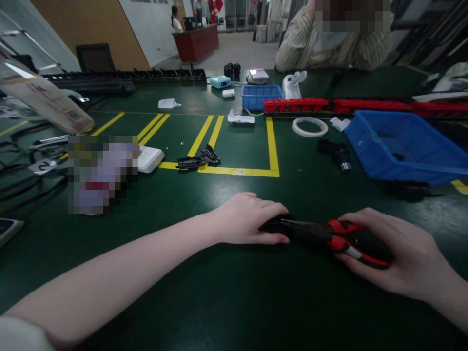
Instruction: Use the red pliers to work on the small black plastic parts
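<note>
My left hand (252,218) is closed around a small black part (272,224) low over the green table, and most of that part is hidden by the fingers. In my right hand (405,248) are needle-nose pliers (340,236) with red and black handles. Their long dark jaws point left and their tips meet the black part at my left fingertips. Whether the jaws are clamped on it I cannot tell. Beyond my left hand lie black plastic pieces (199,158) by the yellow tape. A black, pistol-shaped piece (335,152) with a shiny end lies farther right.
A large blue bin (409,151) stands at the right, near a white tape roll (309,127). A smaller blue basket (260,97) and red rails (369,106) lie farther back. Left are a white box (149,159) and cables. A person in a striped top (296,44) sits opposite.
</note>
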Available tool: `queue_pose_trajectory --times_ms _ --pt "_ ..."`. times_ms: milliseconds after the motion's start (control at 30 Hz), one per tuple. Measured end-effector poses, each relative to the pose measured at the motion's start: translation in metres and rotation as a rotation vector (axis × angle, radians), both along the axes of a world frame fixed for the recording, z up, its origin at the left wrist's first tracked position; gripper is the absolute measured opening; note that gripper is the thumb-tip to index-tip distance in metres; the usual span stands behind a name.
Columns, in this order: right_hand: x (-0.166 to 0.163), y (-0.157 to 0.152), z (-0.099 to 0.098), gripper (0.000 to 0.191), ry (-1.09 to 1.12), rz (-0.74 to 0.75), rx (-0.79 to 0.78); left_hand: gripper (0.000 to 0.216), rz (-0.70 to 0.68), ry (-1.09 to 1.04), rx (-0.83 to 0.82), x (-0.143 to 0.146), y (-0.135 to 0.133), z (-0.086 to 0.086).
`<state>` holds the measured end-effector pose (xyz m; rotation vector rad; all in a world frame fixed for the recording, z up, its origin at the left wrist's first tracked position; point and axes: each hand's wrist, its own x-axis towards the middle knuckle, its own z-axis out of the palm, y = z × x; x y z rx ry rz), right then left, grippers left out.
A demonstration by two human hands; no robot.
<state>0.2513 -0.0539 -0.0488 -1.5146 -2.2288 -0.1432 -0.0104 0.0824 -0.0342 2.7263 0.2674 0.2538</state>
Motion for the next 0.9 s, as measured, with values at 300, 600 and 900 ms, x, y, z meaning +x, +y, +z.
queue_pose_trajectory --times_ms 300,600,900 --pt "0.007 0.002 0.001 0.043 -0.131 0.058 0.080 0.040 0.000 -0.005 -0.013 0.000 0.001 0.000" --pt "0.004 0.000 0.000 0.042 -0.148 0.001 0.107 0.041 -0.001 -0.050 -0.036 0.000 0.001 -0.001" --pt "0.010 0.003 -0.001 0.045 -0.185 0.085 0.133 0.040 -0.016 -0.031 -0.058 -0.001 0.001 -0.001"
